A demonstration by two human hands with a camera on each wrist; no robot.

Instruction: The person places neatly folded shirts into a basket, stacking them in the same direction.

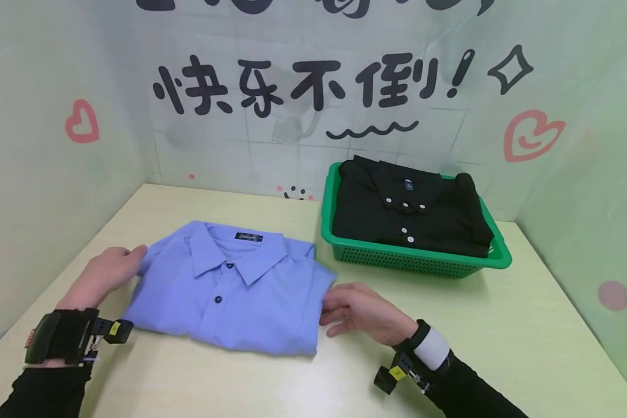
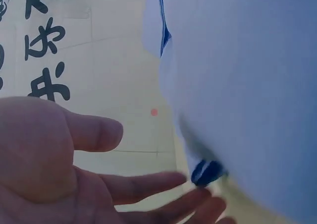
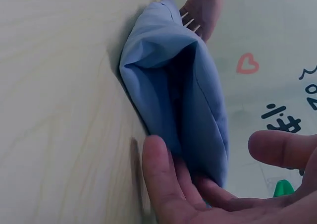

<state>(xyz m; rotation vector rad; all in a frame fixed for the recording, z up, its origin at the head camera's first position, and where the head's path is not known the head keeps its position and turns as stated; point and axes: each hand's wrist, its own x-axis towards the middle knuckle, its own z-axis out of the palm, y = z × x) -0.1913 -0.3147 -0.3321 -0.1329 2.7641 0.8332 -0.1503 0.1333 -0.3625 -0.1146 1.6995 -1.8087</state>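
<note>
With thumbs apart from fingers, the left hand (image 1: 107,273) and right hand (image 1: 364,312) likely needed to support the blue shirt (image 1: 263,313) evenly.

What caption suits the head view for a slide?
Left hand and right hand flank a folded blue shirt near a green basket.

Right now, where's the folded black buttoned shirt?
Head view, upper right: the black shirt lies in the green plastic basket, behind and right of the folded blue collared shirt.
</note>
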